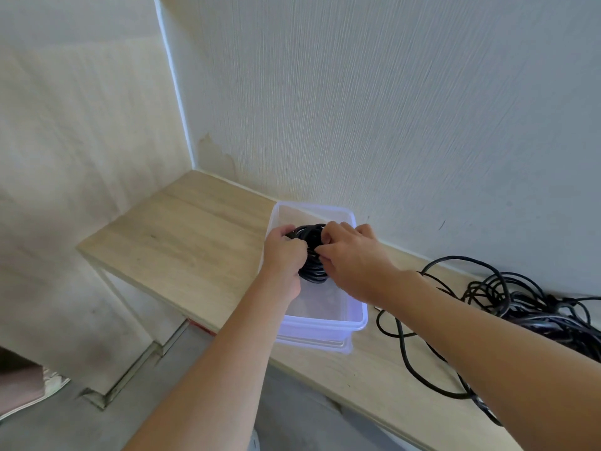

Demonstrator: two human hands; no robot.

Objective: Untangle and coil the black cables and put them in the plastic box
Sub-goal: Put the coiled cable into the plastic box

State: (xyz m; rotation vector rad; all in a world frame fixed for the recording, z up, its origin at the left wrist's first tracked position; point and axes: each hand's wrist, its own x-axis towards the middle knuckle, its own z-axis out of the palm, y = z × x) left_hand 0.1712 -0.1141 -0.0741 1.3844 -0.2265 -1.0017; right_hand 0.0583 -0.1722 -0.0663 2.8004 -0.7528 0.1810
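Both hands are on one coiled black cable (pixel 313 271) right over the open top of the clear plastic box (pixel 325 325). The left hand (pixel 284 252) has its fingers curled around the left side of the coil, and the right hand (pixel 349 255) grips the right side with bent fingers, knuckles up. So neither hand is open, and both have hold of the same bundle. The coil looks like it's sitting down between the box walls, but I honestly can't tell whether it's touching the bottom or being held just above it.

The box sits on the light wooden tabletop (pixel 182 236), its far side up against the back edge by the wall (pixel 390 109) and its near side close to the front edge. The surface to the left of it is bare wood out to the left corner.

Off to the right, apart from the box, there's a messy tangle of black cables (pixel 527 307) piled near the back edge. A few loose loops trail out from it towards the front edge, and one passes under the right forearm.
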